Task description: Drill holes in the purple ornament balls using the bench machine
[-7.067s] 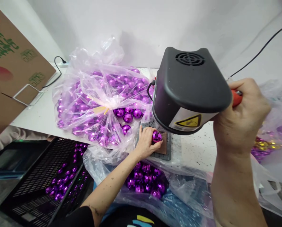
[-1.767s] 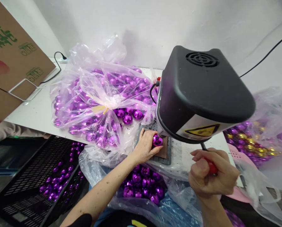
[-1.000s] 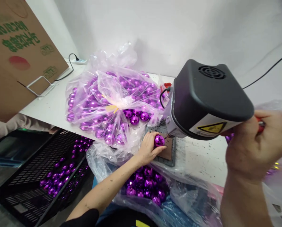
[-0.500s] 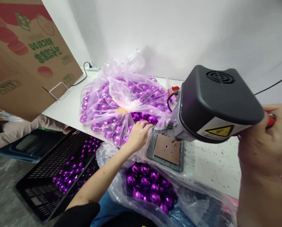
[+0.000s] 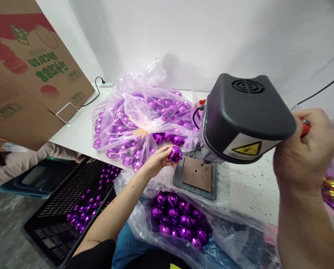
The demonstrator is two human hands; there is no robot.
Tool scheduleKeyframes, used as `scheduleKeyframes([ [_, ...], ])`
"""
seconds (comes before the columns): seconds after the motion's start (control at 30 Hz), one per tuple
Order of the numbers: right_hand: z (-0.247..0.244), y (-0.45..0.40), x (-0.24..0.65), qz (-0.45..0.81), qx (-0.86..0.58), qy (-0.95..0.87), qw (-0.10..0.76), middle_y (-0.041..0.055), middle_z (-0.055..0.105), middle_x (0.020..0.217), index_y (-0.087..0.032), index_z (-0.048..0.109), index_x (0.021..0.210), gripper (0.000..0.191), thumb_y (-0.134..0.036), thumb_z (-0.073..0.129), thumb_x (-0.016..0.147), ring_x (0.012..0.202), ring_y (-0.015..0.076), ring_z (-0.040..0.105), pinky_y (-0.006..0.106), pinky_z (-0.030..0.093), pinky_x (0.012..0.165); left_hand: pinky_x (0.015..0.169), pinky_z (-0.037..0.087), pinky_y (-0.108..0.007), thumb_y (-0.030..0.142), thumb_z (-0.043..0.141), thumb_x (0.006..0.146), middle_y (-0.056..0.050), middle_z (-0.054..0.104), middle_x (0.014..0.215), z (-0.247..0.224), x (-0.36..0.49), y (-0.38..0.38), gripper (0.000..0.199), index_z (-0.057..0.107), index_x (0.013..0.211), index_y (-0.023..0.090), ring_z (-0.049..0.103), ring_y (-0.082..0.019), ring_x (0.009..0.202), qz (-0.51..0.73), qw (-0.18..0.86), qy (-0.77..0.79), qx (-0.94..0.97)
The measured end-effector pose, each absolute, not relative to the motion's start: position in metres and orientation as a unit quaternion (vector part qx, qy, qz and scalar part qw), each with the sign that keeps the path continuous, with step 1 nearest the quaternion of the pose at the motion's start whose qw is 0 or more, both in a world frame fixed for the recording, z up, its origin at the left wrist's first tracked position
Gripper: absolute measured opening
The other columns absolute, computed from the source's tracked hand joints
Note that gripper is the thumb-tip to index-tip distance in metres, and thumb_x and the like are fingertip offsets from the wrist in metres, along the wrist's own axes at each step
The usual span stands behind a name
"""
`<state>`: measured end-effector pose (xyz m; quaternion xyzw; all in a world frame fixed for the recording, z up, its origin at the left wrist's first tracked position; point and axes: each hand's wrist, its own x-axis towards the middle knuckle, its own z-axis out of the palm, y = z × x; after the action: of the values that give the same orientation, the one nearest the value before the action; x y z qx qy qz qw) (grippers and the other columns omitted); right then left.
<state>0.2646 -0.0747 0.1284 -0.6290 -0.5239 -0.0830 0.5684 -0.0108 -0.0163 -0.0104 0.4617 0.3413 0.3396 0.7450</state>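
Note:
My left hand (image 5: 159, 160) holds one shiny purple ball (image 5: 175, 153) between its fingertips, at the left edge of the machine's base plate (image 5: 178, 177). A brown square pad (image 5: 196, 173) with a small dark hole lies on that plate, with nothing on it. My right hand (image 5: 304, 144) is wrapped round the red handle (image 5: 305, 128) of the black press machine (image 5: 248, 116), whose head hangs over the plate's right side. Behind my left hand lies a clear bag (image 5: 144, 108) full of purple balls. An open bag of purple balls (image 5: 181, 220) rests below the plate, at my lap.
A black crate (image 5: 55, 209) holding small purple balls stands at the lower left. A large cardboard box (image 5: 24, 82) leans at the upper left, near a white wire stand (image 5: 68, 113). Part of another person's sleeve (image 5: 57, 154) shows beyond the crate. Dark bits litter the white table (image 5: 251, 194).
My left hand has drawn back from the bag's opening and now holds a purple ball. My right hand stays on the handle. The whole view has shifted slightly.

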Motion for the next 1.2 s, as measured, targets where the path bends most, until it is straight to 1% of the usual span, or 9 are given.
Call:
scheduleKeyframes([
  [0.1,0.130,-0.075,0.264,-0.084,-0.625,-0.529,0.568,-0.0032,0.040,0.062,-0.014,0.053,0.077,0.048,-0.059,0.051,0.091,0.056,0.0021,0.033,0.018,0.023,0.053,0.065,0.054,-0.026,0.058,0.080,0.075,-0.007,0.071,0.096,-0.023,-0.002,-0.027,0.062,0.063,0.118,0.017,0.072,-0.018,0.077,0.335,0.807,0.306,0.377],
  [0.2,0.131,-0.075,0.264,-0.076,-0.619,-0.540,0.565,-0.0042,0.038,0.061,-0.014,0.050,0.077,0.050,-0.062,0.050,0.092,0.055,0.0017,0.033,0.018,0.023,0.053,0.065,0.053,-0.025,0.052,0.083,0.074,-0.006,0.071,0.096,-0.033,0.008,-0.033,0.061,0.062,0.119,0.017,0.071,-0.017,0.076,0.326,0.796,0.328,0.391],
  [0.3,0.132,-0.076,0.264,-0.066,-0.614,-0.546,0.566,-0.0050,0.038,0.060,-0.015,0.049,0.077,0.051,-0.064,0.049,0.091,0.054,0.0013,0.033,0.018,0.024,0.051,0.069,0.052,-0.027,0.052,0.080,0.077,-0.006,0.069,0.105,-0.036,0.020,-0.039,0.059,0.060,0.122,0.019,0.068,-0.017,0.083,0.333,0.721,0.381,0.474],
  [0.4,0.131,-0.077,0.264,-0.053,-0.611,-0.548,0.568,-0.0059,0.038,0.059,-0.015,0.048,0.078,0.047,-0.061,0.049,0.093,0.051,0.0007,0.035,0.018,0.024,0.049,0.083,0.052,-0.031,0.047,0.075,0.081,-0.004,0.068,0.111,-0.035,0.031,-0.047,0.052,0.060,0.122,0.020,0.064,-0.020,0.097,0.330,0.610,0.412,0.591],
  [0.47,0.131,-0.077,0.264,-0.041,-0.610,-0.545,0.573,-0.0064,0.039,0.058,-0.015,0.049,0.080,0.045,-0.058,0.050,0.093,0.049,0.0010,0.038,0.017,0.025,0.047,0.089,0.050,-0.034,0.045,0.072,0.085,-0.004,0.068,0.112,-0.034,0.037,-0.052,0.048,0.060,0.124,0.021,0.063,-0.021,0.100,0.307,0.553,0.417,0.653],
  [0.6,0.130,-0.077,0.264,-0.032,-0.603,-0.549,0.577,-0.0067,0.041,0.056,-0.016,0.049,0.080,0.043,-0.057,0.051,0.093,0.047,0.0016,0.039,0.018,0.025,0.045,0.090,0.051,-0.038,0.043,0.069,0.089,-0.006,0.068,0.116,-0.037,0.047,-0.056,0.049,0.055,0.131,0.021,0.065,-0.023,0.101,0.268,0.481,0.419,0.722],
  [0.83,0.131,-0.077,0.265,-0.045,-0.608,-0.550,0.571,-0.0061,0.042,0.056,-0.015,0.051,0.081,0.044,-0.058,0.050,0.092,0.049,0.0018,0.039,0.018,0.027,0.048,0.103,0.047,-0.043,0.035,0.074,0.088,-0.011,0.064,0.127,-0.041,0.062,-0.055,0.050,0.054,0.131,0.020,0.059,-0.028,0.119,0.248,0.341,0.356,0.834],
  [1.03,0.133,-0.079,0.264,-0.047,-0.607,-0.558,0.564,-0.0057,0.042,0.056,-0.016,0.049,0.079,0.048,-0.062,0.046,0.093,0.048,0.0025,0.039,0.018,0.028,0.048,0.110,0.040,-0.048,0.031,0.081,0.079,-0.009,0.065,0.124,-0.052,0.076,-0.059,0.049,0.058,0.122,0.022,0.055,-0.030,0.123,0.282,0.299,0.412,0.813],
  [1.2,0.132,-0.084,0.265,-0.024,-0.617,-0.551,0.562,-0.0060,0.044,0.055,-0.016,0.054,0.084,0.049,-0.064,0.049,0.092,0.045,0.0044,0.045,0.019,0.031,0.044,0.123,0.021,-0.056,0.034,0.076,0.085,-0.009,0.065,0.123,-0.061,0.078,-0.063,0.047,0.055,0.126,0.021,0.053,-0.029,0.125,0.301,0.312,0.403,0.806],
])
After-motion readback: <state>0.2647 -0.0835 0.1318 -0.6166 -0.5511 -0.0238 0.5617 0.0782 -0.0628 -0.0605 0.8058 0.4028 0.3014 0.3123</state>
